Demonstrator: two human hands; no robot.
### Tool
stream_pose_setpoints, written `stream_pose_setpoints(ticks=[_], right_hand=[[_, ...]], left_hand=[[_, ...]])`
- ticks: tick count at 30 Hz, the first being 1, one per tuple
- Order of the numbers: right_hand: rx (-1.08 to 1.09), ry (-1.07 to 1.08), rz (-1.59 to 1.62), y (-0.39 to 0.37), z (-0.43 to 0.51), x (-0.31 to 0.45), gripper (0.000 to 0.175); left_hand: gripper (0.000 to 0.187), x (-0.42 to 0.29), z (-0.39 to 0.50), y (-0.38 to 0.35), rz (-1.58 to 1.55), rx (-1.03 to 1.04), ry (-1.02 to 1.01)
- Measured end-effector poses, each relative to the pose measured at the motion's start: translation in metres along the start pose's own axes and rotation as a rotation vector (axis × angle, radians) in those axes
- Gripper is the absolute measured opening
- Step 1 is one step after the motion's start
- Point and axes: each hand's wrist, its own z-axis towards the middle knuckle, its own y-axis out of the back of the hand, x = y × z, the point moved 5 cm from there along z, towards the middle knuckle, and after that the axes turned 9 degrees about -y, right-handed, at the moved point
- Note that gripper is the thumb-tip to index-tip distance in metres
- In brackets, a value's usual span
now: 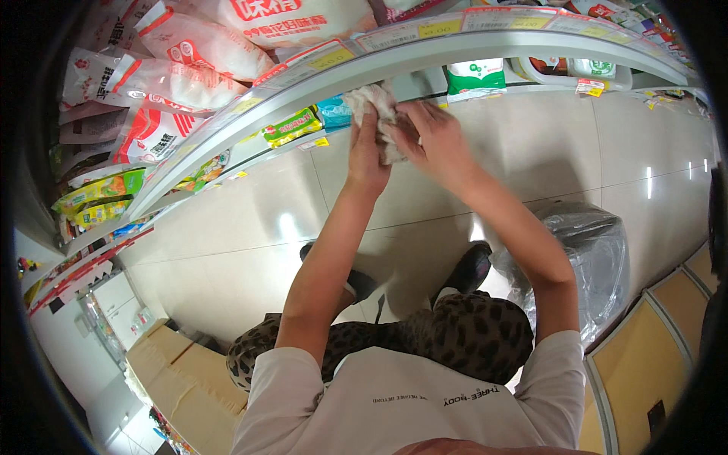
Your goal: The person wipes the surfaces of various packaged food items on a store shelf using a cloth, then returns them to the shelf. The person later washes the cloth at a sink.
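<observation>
A crumpled whitish cloth (372,101) is bunched up in front of the lower shelf. My left hand (367,151) grips it from the near side, thumb laid along the front. From the right, my right hand (441,139) pinches the cloth's edge between bent fingers and thumb, slightly blurred. Just behind the cloth lie a blue packet (334,111) and a yellow-green packet (293,126) on the lower shelf. Right of my hands stands a green and white packet (476,78). The upper shelf's edge (398,57) passes just above the hands.
Clear plastic bags with white contents (199,48) fill the upper shelf, behind a price-label strip (443,28). A grey plastic bag-like bundle (594,250) stands on the tiled floor (256,199) at right. Cardboard boxes (187,387) lie lower left; tan panels (640,352) lower right.
</observation>
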Motion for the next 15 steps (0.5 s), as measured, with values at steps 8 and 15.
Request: stream_pose_setpoints(ticks=[8,15], right_hand=[[-0.247,-0.227,-0.495,0.048,0.011,-0.096,0.017],[-0.248,-0.225,-0.592,0.044,0.025,-0.120,0.028]], left_hand=[[0.029,0.013,-0.063,0.058,0.016,-0.176,0.134],[0.026,0.054,-0.118,0.099,-0.052,-0.304,0.281]])
